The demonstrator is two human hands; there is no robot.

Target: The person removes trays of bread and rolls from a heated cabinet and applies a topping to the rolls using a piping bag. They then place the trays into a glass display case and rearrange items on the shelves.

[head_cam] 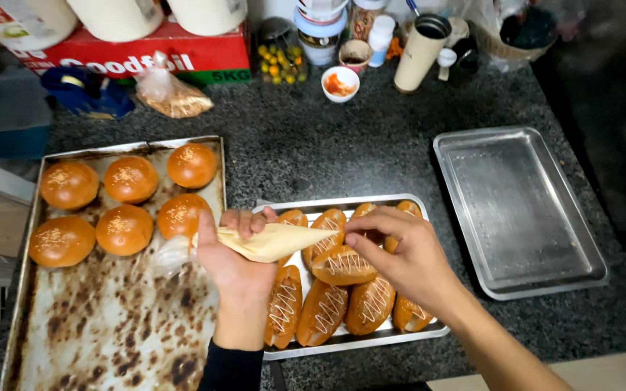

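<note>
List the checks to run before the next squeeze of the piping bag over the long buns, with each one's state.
1. Piping bag gripped: ok, the left hand is closed around its wide end.
2. Tip aimed: ok, it points at the long bun lying across the others.
3. That bun steadied: ok, right hand fingertips rest on its end.
4. Small tray flat on the counter: ok.
5. Filling left in the bag: cannot tell.
6. Buns still plain: not ok; several already carry white zigzag lines, and those under the hands are hidden.
</note>
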